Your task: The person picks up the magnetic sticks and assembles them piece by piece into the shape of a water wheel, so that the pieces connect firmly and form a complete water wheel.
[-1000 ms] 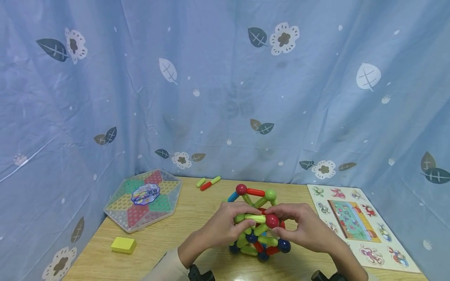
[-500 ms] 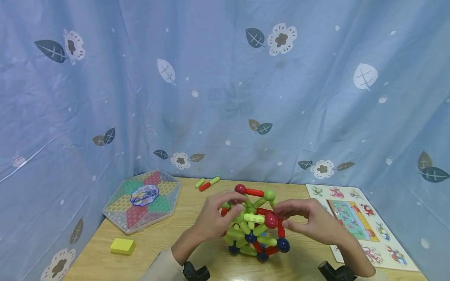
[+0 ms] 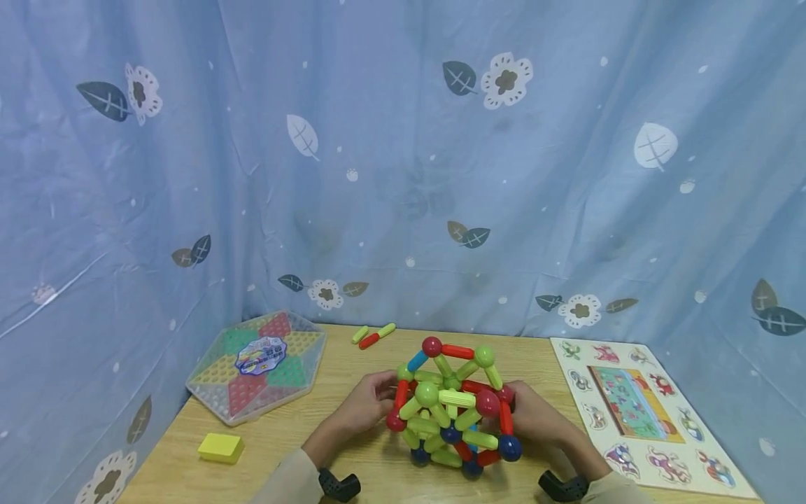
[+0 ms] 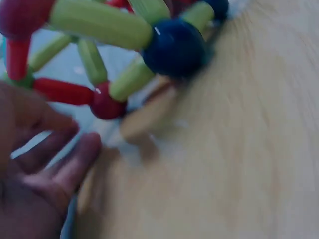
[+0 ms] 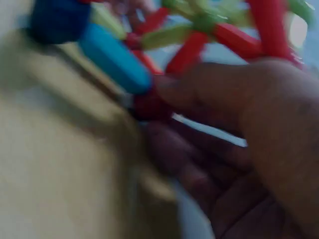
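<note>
A magnetic stick-and-ball structure (image 3: pixel 453 399) of green, red and blue rods with coloured balls stands on the table. At its left side is my left hand (image 3: pixel 365 404); in the left wrist view its fingers (image 4: pixel 82 157) are bent loosely near a red rod (image 4: pixel 62 91), with no part plainly gripped. My right hand (image 3: pixel 535 413) reaches behind the structure's right side, which hides its fingertips in the head view. The blurred right wrist view has its thumb and fingers pinching a dark red ball (image 5: pixel 149 105), joined to a blue rod (image 5: pixel 114 59).
Loose green and red rods (image 3: pixel 370 339) lie at the back of the table (image 3: pixel 340 364). To the left are a hexagonal board with coloured sections (image 3: pixel 296 378) and a yellow block (image 3: pixel 221 448). A picture puzzle board (image 3: pixel 585 413) lies on the right.
Both hands have left the front green rod and red ball at the top. They have moved apart and down to the structure's two sides. The structure stands in about the same place.
</note>
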Demonstrator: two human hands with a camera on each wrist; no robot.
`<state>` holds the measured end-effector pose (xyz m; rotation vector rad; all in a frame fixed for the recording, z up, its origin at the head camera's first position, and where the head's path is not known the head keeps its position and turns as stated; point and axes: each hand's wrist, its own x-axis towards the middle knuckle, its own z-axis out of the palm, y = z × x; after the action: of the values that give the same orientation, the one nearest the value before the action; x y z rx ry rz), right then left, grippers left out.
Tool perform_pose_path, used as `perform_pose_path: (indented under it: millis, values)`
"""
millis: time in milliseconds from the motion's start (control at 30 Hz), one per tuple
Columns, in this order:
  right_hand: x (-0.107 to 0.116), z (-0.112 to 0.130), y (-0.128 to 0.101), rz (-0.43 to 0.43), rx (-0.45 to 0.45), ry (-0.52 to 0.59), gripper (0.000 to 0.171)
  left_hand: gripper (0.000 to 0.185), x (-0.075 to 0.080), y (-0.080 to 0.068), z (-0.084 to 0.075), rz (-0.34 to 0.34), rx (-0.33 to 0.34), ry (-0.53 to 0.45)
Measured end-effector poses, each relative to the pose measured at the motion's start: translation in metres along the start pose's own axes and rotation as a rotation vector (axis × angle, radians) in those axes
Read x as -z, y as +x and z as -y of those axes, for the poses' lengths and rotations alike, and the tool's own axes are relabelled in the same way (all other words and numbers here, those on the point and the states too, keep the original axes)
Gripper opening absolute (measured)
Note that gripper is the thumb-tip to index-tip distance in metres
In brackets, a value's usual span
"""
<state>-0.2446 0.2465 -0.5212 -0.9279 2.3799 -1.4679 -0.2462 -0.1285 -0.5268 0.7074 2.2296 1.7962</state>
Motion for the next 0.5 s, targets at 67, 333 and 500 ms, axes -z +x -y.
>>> perform_pose_path:
  millis: [67,333,500]
  values:
    - [-0.012,-0.001,0.007,-0.004,0.021,0.03,0.02,0.045,0.002,-0.005,0.003,0.03,-0.023,0.039]
    - [-0.026,-0.001,0.032,0.054,0.04,0.065,0.013,0.024,0.014,-0.025,0.009,-0.054,-0.064,0.079]
    - [-0.023,-0.01,0.066,-0.007,0.058,0.136,0.022,0.024,0.021,-0.035,0.013,-0.083,-0.082,0.088]
